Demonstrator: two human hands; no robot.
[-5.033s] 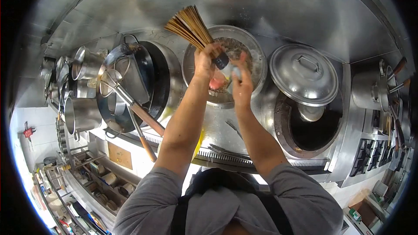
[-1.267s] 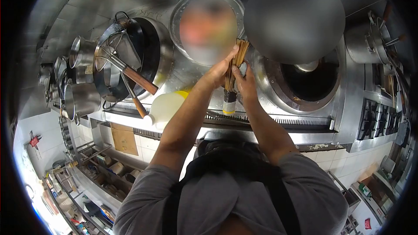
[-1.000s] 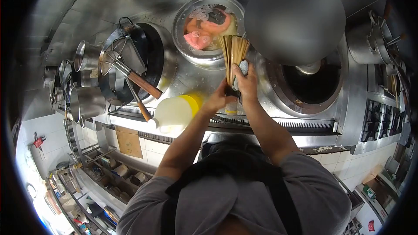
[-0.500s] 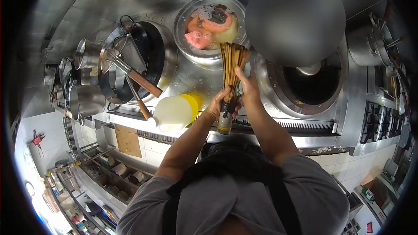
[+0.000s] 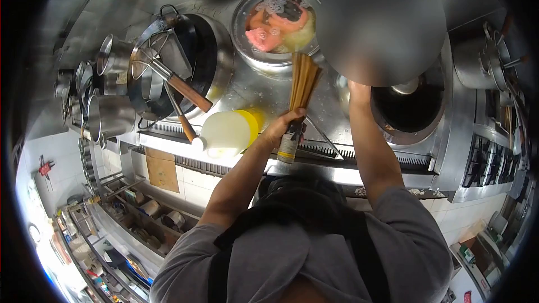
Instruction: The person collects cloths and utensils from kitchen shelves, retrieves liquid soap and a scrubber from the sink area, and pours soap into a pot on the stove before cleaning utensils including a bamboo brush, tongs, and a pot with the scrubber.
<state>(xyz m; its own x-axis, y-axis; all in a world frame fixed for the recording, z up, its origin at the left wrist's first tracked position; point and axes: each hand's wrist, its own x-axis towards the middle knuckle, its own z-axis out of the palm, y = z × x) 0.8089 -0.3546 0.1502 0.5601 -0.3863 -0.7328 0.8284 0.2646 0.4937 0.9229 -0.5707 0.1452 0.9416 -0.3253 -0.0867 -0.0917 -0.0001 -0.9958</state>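
My left hand (image 5: 286, 124) is wrapped round the lower part of a bamboo-strip brush (image 5: 304, 81), whose bristles point away from me and whose taped handle end points toward me. My right hand (image 5: 359, 81) reaches up at the right, its fingers lost in a round blurred patch, so what it touches is hidden. A metal basin (image 5: 238, 36) with soapy water and pink and yellowish cloths (image 5: 264, 38) stands beyond the brush. Left of my left hand lies a plastic jug (image 5: 225, 133) with a yellow band.
A black wok (image 5: 137, 92) with a wire strainer and wooden-handled tools (image 5: 189, 93) sits at the left. Steel pots (image 5: 112, 115) hang or stand farther left. A dark burner well (image 5: 407, 106) is at the right, with another pot (image 5: 474, 67) beyond. Thin metal tongs (image 5: 325, 137) lie near the front edge.
My right hand has let go of the brush and moved up and right into the blurred patch. My left hand still holds the brush. The view has shifted slightly.
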